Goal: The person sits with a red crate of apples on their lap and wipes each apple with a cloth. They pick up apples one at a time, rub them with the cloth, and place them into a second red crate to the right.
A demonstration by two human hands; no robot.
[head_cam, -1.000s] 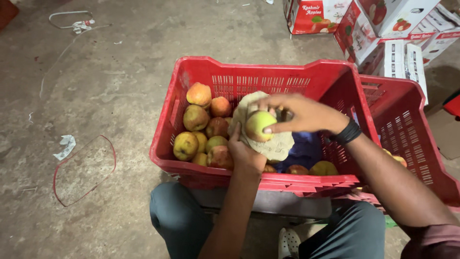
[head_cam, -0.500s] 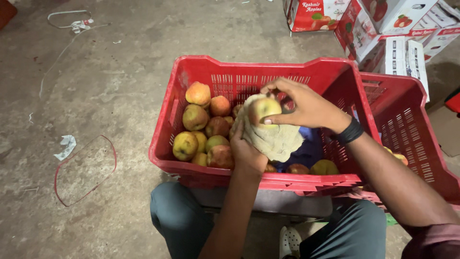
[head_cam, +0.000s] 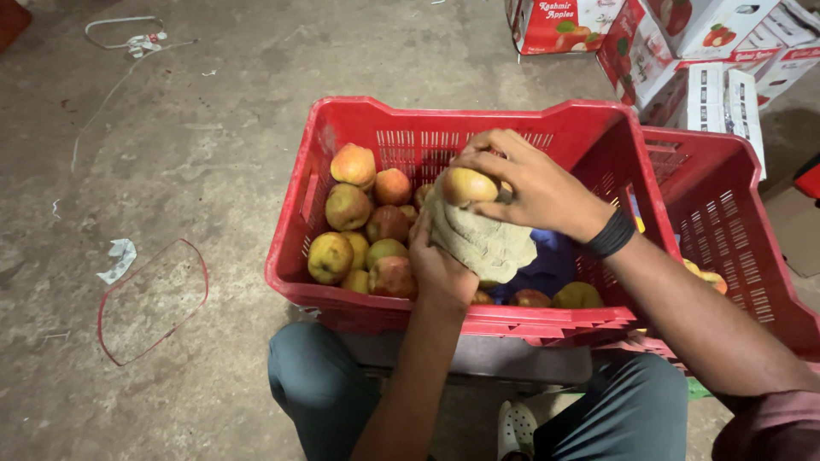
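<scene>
A red plastic crate [head_cam: 359,303] sits in front of my knees with several yellow-red apples [head_cam: 350,205] piled at its left side. Over the crate's middle my left hand [head_cam: 440,269] grips a crumpled beige cloth [head_cam: 483,243] from below. My right hand [head_cam: 530,183], with a black band at the wrist, closes over one apple [head_cam: 468,185] and presses it into the top of the cloth. A few more apples [head_cam: 576,296] lie low in the crate on a blue liner under my right forearm.
A second red crate [head_cam: 735,222] with a few apples stands to the right, touching the first. Printed cardboard fruit boxes [head_cam: 683,43] are stacked at the top right. On the concrete floor to the left lie a red wire loop [head_cam: 154,303], paper scraps and a cord.
My right hand has turned the apple and shifted it slightly up and left on the cloth. The left hand has kept its grip on the cloth below.
</scene>
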